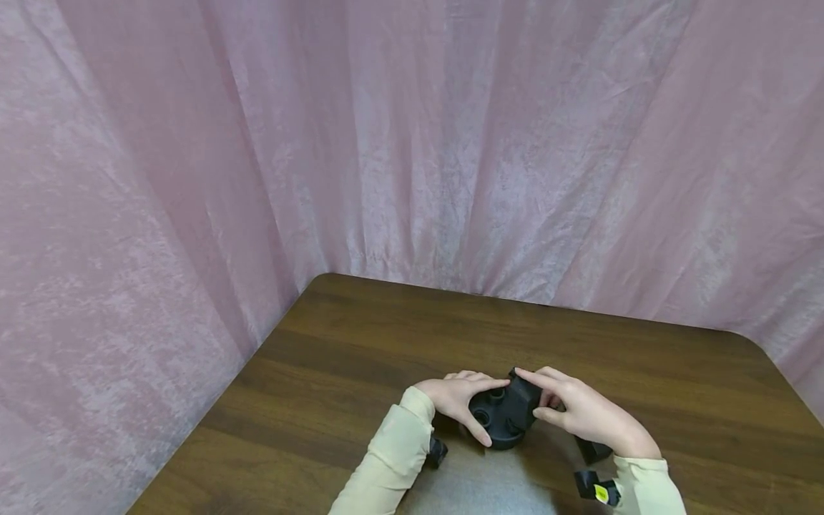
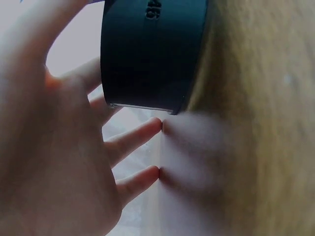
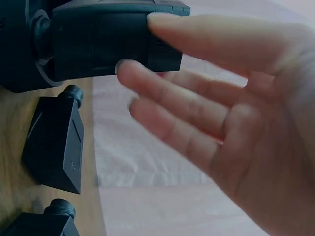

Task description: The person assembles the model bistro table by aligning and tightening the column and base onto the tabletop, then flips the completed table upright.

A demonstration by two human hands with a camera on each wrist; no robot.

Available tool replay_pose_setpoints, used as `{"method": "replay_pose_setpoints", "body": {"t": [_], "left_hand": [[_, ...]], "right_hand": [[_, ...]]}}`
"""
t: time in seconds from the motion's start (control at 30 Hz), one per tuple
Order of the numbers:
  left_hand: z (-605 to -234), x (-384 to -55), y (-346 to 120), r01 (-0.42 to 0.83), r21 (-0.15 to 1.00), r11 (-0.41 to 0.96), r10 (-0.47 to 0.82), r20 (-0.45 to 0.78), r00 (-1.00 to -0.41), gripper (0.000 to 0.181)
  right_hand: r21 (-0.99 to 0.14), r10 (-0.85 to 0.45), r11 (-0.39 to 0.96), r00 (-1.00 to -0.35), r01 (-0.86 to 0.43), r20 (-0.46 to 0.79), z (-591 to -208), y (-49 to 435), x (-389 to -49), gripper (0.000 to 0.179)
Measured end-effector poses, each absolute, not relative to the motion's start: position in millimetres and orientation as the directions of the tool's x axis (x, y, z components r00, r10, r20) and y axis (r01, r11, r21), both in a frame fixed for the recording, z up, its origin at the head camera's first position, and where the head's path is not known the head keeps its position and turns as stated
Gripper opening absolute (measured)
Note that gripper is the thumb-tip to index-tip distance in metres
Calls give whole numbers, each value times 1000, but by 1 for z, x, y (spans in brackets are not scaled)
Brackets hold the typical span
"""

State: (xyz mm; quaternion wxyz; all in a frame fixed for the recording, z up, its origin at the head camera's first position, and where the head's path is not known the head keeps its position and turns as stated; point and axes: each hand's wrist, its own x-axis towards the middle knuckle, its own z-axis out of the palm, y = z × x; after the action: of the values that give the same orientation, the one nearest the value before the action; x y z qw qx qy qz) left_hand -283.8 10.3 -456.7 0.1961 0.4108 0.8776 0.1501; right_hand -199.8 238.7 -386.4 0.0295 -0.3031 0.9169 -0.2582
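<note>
A round black base (image 1: pixel 505 438) with round sockets in its top sits on the table. My left hand (image 1: pixel 457 397) spans it, thumb on the near rim and index finger reaching across the far side. Two of its fingertips touch the tabletop in the left wrist view, where the base's curved wall (image 2: pixel 150 59) bears raised characters. My right hand (image 1: pixel 589 415) pinches a black block (image 3: pixel 103 39) between its fingertips. A round stem at the block's end meets the base (image 3: pixel 15 54); how deep it sits cannot be seen.
Two more black blocks with round knobs, one whole (image 3: pixel 51 142) and one partly cut off (image 3: pixel 37 226), stand beside the base. A pale grey patch lies on the wooden table (image 1: pixel 270 400) near the front. Pink curtains (image 1: pixel 412 143) hang behind it.
</note>
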Motion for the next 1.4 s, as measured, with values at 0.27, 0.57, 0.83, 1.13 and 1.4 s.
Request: {"method": "replay_pose_setpoints", "body": {"t": [0.27, 0.57, 0.83, 1.13, 1.4], "left_hand": [[-457, -284, 10, 657, 439, 613, 783, -230, -578, 96], [-456, -284, 8, 670, 440, 598, 795, -217, -567, 98], [-457, -284, 8, 657, 441, 611, 785, -232, -574, 97], [-457, -284, 9, 648, 449, 615, 780, -228, -583, 98], [-456, -283, 9, 648, 450, 615, 780, -229, -582, 97]], "right_hand": [[-467, -456, 751, -878, -466, 144, -389, 236, -203, 45], [-467, -426, 755, -886, -460, 184, -397, 237, -210, 21], [-463, -453, 769, -887, -440, 91, -392, 246, -205, 31], [-428, -536, 742, -840, -516, 82, -386, 257, -200, 35], [-526, -618, 662, -786, -534, 21, -374, 259, -192, 46]]}}
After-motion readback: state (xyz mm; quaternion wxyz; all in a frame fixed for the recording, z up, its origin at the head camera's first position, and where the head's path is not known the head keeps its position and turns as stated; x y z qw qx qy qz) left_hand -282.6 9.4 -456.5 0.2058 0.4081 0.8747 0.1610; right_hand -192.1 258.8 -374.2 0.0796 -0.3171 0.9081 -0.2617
